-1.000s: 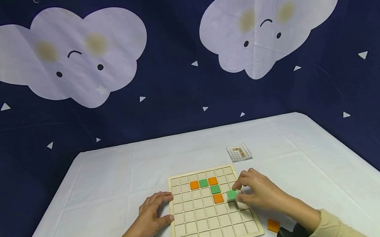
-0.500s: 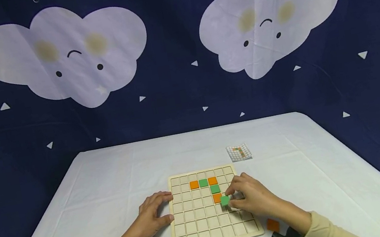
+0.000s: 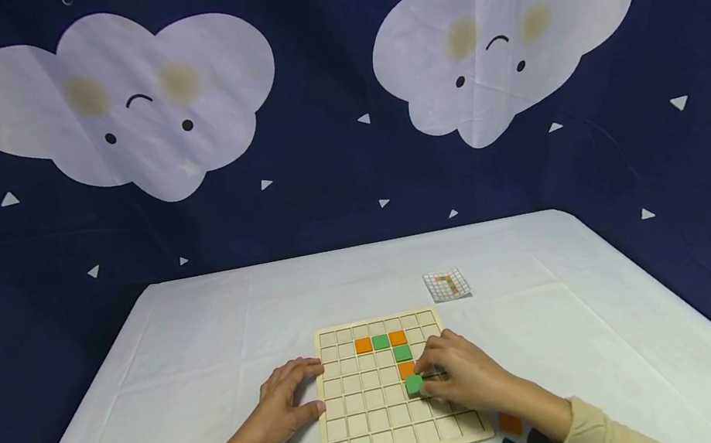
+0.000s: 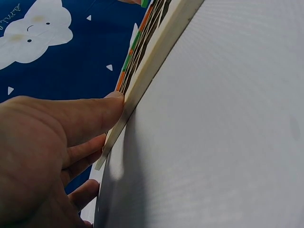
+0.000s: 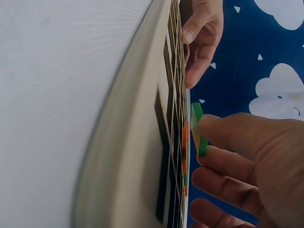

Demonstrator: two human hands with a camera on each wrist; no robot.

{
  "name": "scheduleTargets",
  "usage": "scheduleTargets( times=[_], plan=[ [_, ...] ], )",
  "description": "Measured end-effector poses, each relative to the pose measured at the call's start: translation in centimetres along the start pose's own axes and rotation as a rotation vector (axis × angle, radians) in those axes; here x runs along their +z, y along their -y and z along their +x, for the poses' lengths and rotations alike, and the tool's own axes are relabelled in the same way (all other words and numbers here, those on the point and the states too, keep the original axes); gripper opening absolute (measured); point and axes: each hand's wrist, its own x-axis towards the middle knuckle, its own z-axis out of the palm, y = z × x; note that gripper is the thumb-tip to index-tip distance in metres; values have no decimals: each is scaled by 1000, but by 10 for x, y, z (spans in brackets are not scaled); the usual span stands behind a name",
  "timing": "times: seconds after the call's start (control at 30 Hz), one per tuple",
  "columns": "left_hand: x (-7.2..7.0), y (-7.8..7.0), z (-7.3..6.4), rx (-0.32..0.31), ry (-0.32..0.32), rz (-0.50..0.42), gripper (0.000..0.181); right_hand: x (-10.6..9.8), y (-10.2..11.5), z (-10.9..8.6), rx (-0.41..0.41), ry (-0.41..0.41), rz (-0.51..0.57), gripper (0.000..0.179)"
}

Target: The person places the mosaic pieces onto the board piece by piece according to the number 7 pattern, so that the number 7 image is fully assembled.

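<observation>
A wooden grid board lies on the white table. My right hand pinches a green square tile between thumb and fingers, over the cell just below a lower orange tile. In the right wrist view the held tile is tilted and stands off the board's surface. A green tile and a top row of an orange tile, a green tile and another orange tile sit in cells. My left hand touches the board's left edge with thumb and extended fingers.
A loose orange tile lies on the table right of the board, partly hidden by my right forearm. Behind the board is a small pattern card printed with a grid. A dark blue cloud-print cloth hangs at the back.
My right hand has carried the green tile leftward and toward me, from right of the lower orange tile to just below it. The left hand and board have stayed still.
</observation>
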Motion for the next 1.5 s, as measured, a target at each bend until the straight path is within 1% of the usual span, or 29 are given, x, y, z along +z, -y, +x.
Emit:
scheduleTargets(
  times=[0.4,0.7,0.87,1.1,1.33,1.5],
  plan=[
    [1,0,1,-14,-8,-7,46,4,2,2,24,28,-13,16],
    [0,0,-1,1,-2,-6,46,5,2,2,25,40,-32,20],
    [-1,0,-1,8,8,-10,47,4,3,1,19,40,-34,21],
    [0,1,-1,12,8,-12,47,5,3,1,-6,19,-41,20],
    [0,1,-1,19,8,-8,47,4,2,1,16,38,-35,23],
    [0,1,-1,18,7,-8,47,3,2,1,23,29,-27,24]
  ],
)
